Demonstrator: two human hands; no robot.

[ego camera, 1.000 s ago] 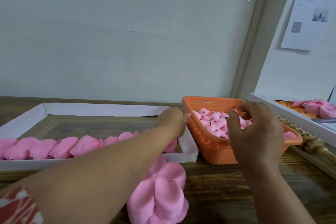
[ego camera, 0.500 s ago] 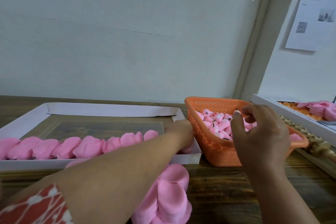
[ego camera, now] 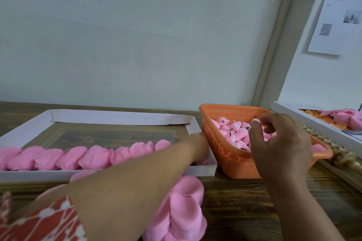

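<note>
The left hand (ego camera: 197,146) lies at the white tray's (ego camera: 117,117) 3 o'clock end, against the pink petal row (ego camera: 94,154). Its fingers are hidden, so I cannot tell its grip. At its 3 o'clock, the right hand (ego camera: 282,146) curls over pink buds (ego camera: 233,129) in the orange basket (ego camera: 235,160); whether it pinches one is unclear.

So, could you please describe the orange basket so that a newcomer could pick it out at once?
On the wooden table, find the white tray holding a row of pink petals. The orange basket stands off that tray's right end, beneath the right hand. It alone is perforated plastic, heaped with small pink buds.
</note>
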